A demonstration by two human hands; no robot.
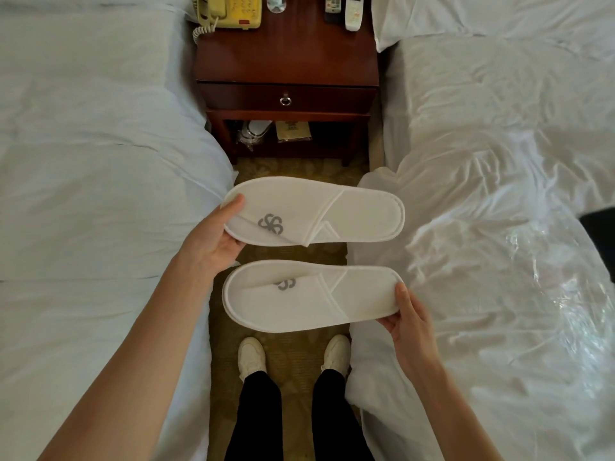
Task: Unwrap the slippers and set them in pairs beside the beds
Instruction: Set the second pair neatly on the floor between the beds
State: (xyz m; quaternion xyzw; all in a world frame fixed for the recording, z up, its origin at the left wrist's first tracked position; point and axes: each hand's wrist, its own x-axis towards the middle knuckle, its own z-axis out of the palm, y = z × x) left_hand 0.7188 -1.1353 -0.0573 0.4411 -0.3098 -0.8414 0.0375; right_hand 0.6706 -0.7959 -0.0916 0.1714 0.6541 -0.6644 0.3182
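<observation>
Between the two beds, the left hand (219,234) pinches the far slipper (314,211) at its toe and the right hand (407,322) pinches the near slipper (311,296) at its heel. Both grips are light edge pinches (flat, floppy soles), so either could slip and land skewed on the carpet (293,361).

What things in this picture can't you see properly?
- Head view: the yellow phone, the remotes and a bottle on the nightstand are cut off by the top edge.
- The packets on the lower shelf are too small and shadowed to read.
- A dark object on the right bed is cut off by the right edge.
- The slippers' undersides are hidden: upper slipper in the left hand, lower slipper in the right hand.
</observation>
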